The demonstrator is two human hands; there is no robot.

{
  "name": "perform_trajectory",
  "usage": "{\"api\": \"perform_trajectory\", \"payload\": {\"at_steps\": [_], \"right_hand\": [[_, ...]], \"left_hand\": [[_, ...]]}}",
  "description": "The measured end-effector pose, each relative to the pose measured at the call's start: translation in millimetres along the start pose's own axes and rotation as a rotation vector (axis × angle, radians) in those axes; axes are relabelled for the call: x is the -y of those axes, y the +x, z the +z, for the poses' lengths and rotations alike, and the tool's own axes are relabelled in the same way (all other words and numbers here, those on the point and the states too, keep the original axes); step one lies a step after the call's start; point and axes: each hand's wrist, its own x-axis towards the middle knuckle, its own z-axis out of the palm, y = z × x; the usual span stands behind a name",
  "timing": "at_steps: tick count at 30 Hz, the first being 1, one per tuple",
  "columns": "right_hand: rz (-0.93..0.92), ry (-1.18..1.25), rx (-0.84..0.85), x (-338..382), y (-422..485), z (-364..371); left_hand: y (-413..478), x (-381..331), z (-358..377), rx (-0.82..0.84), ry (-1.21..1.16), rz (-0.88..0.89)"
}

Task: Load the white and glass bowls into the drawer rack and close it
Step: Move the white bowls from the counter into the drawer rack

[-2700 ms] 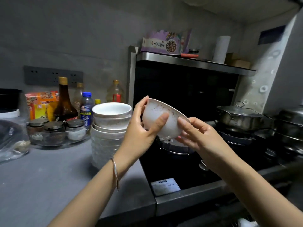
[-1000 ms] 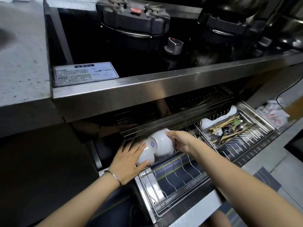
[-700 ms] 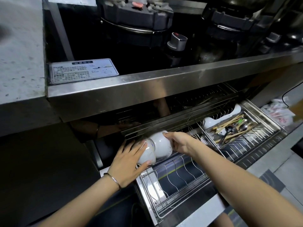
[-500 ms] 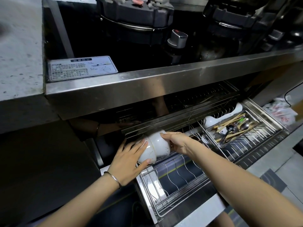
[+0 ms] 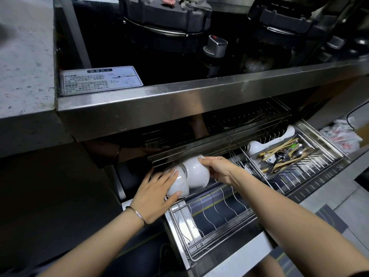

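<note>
Head: white bowls (image 5: 196,173) in rack (image 5: 207,205)

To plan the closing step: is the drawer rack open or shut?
Open. The drawer rack is pulled out below the stove, wire dividers exposed, while left hand and right hand hold white bowls there.

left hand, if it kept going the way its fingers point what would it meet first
The near white bowl that the left hand holds; beyond it, probably the second white bowl next to it.
</note>
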Motion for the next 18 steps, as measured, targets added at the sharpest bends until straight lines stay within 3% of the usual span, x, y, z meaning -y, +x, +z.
{"api": "perform_trajectory", "payload": {"at_steps": [8,18], "right_hand": [[0.067,-0.039,0.057,-14,3,9],[-0.079,-0.286,0.12,-22,4,7]], "left_hand": [[-5,3,2,0.002,-0.012,0.0],[4,-1,5,-0.008,-0.01,-0.018]]}}
